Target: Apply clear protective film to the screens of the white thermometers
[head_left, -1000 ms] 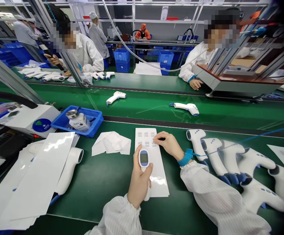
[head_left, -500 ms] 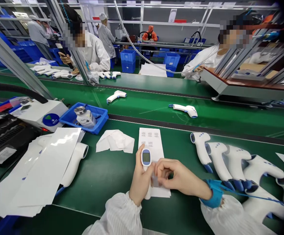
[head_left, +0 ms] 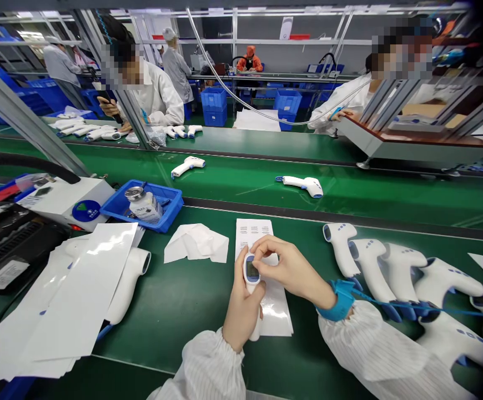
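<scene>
My left hand [head_left: 241, 305] is wrapped round a white thermometer gun [head_left: 251, 271], its small screen facing up. My right hand [head_left: 285, 266] reaches over the top of the gun's head, fingers curled and pinched at the edge of the screen; what the fingertips hold is too small to make out. Under both hands lies a long white label sheet [head_left: 262, 278] on the green bench [head_left: 183, 300]. A blue wrist strap [head_left: 337, 300] with a cord sits on my right wrist.
Several white thermometer guns [head_left: 391, 272] lie in a row at right. A crumpled white cloth [head_left: 195, 244], a blue tray [head_left: 119, 205] with a bottle [head_left: 141, 204], loose white sheets [head_left: 70, 289] and another gun [head_left: 127, 278] lie at left. Two guns [head_left: 300, 183] ride the conveyor. Co-workers stand opposite.
My right hand went from the label sheet's top, down beside the gun's handle, then up onto the gun's head by the screen. The left hand kept holding the gun.
</scene>
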`<state>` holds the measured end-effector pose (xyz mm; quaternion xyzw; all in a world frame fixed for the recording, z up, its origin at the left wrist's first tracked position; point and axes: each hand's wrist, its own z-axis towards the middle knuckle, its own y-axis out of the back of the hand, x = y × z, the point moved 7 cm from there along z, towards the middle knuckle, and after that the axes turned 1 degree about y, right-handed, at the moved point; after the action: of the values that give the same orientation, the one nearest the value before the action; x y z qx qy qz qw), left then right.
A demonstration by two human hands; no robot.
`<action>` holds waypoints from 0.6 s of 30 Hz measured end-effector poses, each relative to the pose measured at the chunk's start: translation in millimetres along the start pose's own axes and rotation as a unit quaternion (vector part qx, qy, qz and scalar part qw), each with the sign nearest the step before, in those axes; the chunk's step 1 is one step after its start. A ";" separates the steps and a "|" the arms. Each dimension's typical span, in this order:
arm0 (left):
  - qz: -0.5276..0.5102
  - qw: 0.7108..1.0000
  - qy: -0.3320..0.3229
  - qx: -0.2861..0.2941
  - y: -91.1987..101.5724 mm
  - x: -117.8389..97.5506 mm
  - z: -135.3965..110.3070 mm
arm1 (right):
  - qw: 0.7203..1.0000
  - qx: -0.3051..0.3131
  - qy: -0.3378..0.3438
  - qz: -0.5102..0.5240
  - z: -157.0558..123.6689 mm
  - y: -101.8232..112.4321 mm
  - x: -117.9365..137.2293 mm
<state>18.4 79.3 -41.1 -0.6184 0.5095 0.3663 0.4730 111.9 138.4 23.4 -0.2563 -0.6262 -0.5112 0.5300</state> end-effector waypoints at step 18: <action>0.041 0.999 -0.023 -0.016 2.7 -0.9 1.4 | 0.999 0.015 0.004 -0.030 8.4 0.2 -0.5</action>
<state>15.6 80.9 -41.2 -0.5957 0.5177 0.4075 0.4595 108.8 146.3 23.7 -0.2270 -0.6390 -0.5185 0.5209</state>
